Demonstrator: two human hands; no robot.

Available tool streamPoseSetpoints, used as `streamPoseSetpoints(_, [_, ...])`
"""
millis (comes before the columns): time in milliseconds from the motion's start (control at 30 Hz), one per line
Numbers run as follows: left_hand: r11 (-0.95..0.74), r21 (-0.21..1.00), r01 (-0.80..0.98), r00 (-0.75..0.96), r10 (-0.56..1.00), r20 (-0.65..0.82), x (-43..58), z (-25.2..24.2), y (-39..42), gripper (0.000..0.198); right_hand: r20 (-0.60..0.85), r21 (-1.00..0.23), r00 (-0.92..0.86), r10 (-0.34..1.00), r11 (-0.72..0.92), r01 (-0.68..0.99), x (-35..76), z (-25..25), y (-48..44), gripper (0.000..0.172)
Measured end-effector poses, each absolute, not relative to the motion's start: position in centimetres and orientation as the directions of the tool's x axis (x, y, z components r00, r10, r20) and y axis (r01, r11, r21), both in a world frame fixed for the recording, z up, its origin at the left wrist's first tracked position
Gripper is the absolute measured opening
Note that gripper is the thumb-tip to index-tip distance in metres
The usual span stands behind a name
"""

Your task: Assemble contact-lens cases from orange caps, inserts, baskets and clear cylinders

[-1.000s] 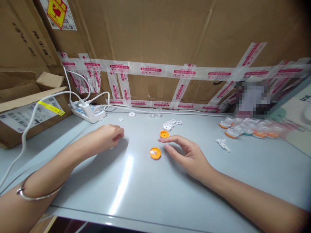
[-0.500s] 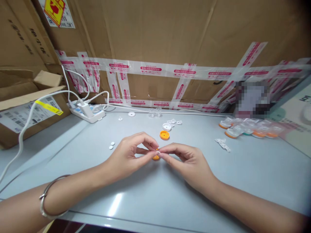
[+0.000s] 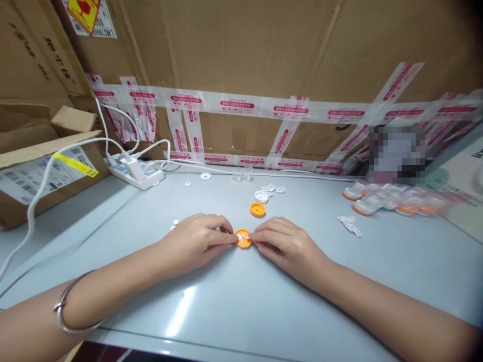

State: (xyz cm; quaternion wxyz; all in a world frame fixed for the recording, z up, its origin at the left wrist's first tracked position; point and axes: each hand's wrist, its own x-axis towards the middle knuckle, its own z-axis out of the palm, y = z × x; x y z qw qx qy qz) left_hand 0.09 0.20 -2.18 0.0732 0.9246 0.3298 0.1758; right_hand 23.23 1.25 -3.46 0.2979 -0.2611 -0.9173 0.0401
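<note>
A small orange cap (image 3: 243, 239) lies on the grey table (image 3: 234, 296) between my two hands, with a small white piece in its middle. My left hand (image 3: 198, 240) rests on the table with curled fingers whose tips touch the cap's left edge. My right hand (image 3: 287, 244) lies to the cap's right, its fingertips pinched against the cap's right edge. A second orange cap (image 3: 257, 209) sits just behind, untouched. A white ring cap (image 3: 260, 196) and several small white pieces (image 3: 274, 189) lie further back.
A white power strip (image 3: 136, 173) with cables sits at the back left beside cardboard boxes (image 3: 41, 171). Several clear and orange containers (image 3: 388, 201) lie at the right. White bits (image 3: 349, 224) lie nearby. Taped cardboard (image 3: 264, 75) forms the back wall.
My left hand came over from the left to the orange cap. Both hands first pinched at it slightly raised, and now lie lower on the table with fingertips on the cap.
</note>
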Motion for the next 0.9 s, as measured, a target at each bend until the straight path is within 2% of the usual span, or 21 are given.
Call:
streamPoseSetpoints(267, [-0.767, 0.192, 0.612, 0.719, 0.641, 0.268, 0.17, -2.07, -0.07, 0.025, 0.511, -0.112, -0.730, 0.454, 0.877, 0.467, 23.05, -3.28, 1.13, 0.018])
streamPoseSetpoints(367, [-0.766, 0.191, 0.613, 0.719, 0.642, 0.265, 0.23, -2.02, -0.03, 0.025, 0.493, -0.112, -0.739, 0.458, 0.876, 0.468, 23.01, -3.14, 1.03, 0.018])
streamPoseSetpoints(700, [-0.780, 0.184, 0.598, 0.731, 0.625, 0.274, 0.11, -2.28, 0.04, 0.025, 0.458, -0.205, -0.732, 0.504, 0.861, 0.465, 23.10, -3.34, 0.91, 0.022])
streamPoseSetpoints(900, [-0.789, 0.211, 0.576, 0.722, 0.613, 0.320, 0.16, -2.35, 0.16, 0.025, 0.441, -0.324, -0.684, 0.581, 0.814, 0.483, 23.00, -3.63, 0.96, 0.014])
